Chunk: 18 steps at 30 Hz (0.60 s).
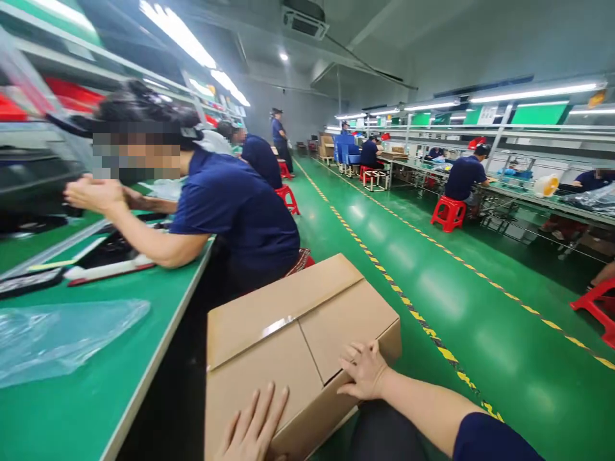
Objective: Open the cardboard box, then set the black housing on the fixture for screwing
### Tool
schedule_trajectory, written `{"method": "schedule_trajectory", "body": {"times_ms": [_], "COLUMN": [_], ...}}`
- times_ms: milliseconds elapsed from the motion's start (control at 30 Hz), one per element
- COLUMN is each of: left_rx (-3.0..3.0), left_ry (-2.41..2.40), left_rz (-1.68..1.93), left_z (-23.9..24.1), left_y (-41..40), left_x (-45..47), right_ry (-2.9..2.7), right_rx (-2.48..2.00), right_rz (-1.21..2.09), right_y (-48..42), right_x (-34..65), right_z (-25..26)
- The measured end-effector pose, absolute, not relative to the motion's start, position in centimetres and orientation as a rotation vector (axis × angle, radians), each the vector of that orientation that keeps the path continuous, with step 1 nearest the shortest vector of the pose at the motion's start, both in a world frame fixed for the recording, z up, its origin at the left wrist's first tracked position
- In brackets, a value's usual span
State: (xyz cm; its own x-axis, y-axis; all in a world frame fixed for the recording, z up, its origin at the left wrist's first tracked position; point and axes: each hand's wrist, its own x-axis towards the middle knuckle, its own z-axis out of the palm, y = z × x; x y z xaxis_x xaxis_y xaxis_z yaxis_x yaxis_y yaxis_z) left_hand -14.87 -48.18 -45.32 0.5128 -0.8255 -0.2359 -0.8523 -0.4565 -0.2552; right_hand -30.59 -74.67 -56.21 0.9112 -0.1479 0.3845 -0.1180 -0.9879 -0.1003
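A closed brown cardboard box (pixel 288 333) sits low in front of me beside the green workbench (pixel 86 410). My left hand (pixel 252 429) lies flat on the near part of its lid, fingers spread. My right hand (pixel 364 370) rests on the box's right flap near the edge, fingers curled over it. Neither hand lifts anything.
A co-worker in a dark blue shirt (pixel 240 218) sits just ahead at the bench, hands raised together. A clear plastic bag (pixel 57 336) and dark flat parts (pixel 106 256) lie on the bench. Red stools (pixel 448 212) and other workers line the green aisle on the right.
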Motion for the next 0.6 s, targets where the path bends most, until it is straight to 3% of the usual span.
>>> {"method": "schedule_trajectory", "body": {"times_ms": [133, 400, 600], "left_rx": [-2.471, -2.505, -2.608], "left_ry": [1.394, 1.399, 1.284], "left_rz": [0.257, 0.429, 0.416], "left_z": [-43.9, -41.6, -41.3], "left_y": [-48.6, -49.8, -50.0], "left_x": [-15.9, -16.2, -16.4], "right_ry": [0.257, 0.917, 1.009], "right_rx": [-3.037, -2.938, -2.904], "right_rz": [-0.602, -0.534, -0.284], "right_y": [-78.9, -83.1, -84.0], "right_x": [-33.6, -35.6, -34.8], "right_z": [-53.8, -49.9, -46.1]}}
